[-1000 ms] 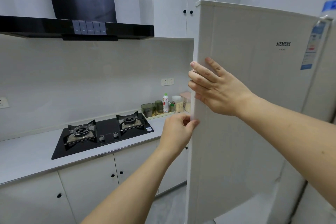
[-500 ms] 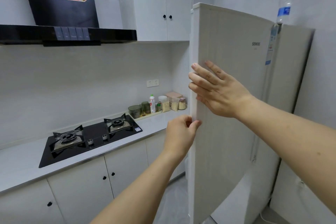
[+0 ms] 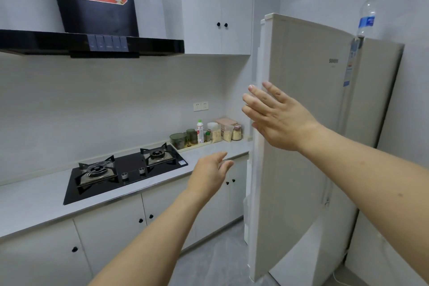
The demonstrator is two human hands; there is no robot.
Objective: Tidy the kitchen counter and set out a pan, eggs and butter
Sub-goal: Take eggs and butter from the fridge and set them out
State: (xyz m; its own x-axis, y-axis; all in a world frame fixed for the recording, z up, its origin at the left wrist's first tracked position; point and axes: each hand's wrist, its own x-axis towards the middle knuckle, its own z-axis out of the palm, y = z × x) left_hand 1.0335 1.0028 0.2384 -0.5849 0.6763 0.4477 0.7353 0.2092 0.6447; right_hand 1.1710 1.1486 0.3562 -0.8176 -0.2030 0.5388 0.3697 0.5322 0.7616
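Note:
A tall beige fridge stands at the right with its door (image 3: 299, 123) swung partly open, edge toward me; the inside is hidden. My right hand (image 3: 276, 116) is held flat with straight fingers at the door's free edge, at or just off the surface. My left hand (image 3: 210, 173) hovers lower, fingers relaxed and empty, apart from the door. No pan, eggs or butter is in view.
A grey counter (image 3: 34, 202) runs left with a black two-burner gas hob (image 3: 125, 169). A tray of jars and bottles (image 3: 204, 134) sits by the fridge. A range hood (image 3: 92, 42) and wall cupboards (image 3: 218, 7) hang above. A water bottle (image 3: 366, 16) stands on the fridge.
My left hand has let go of the door's edge and dropped away to the left. My right hand's fingers have straightened. The view has pulled back and the door stands further from me.

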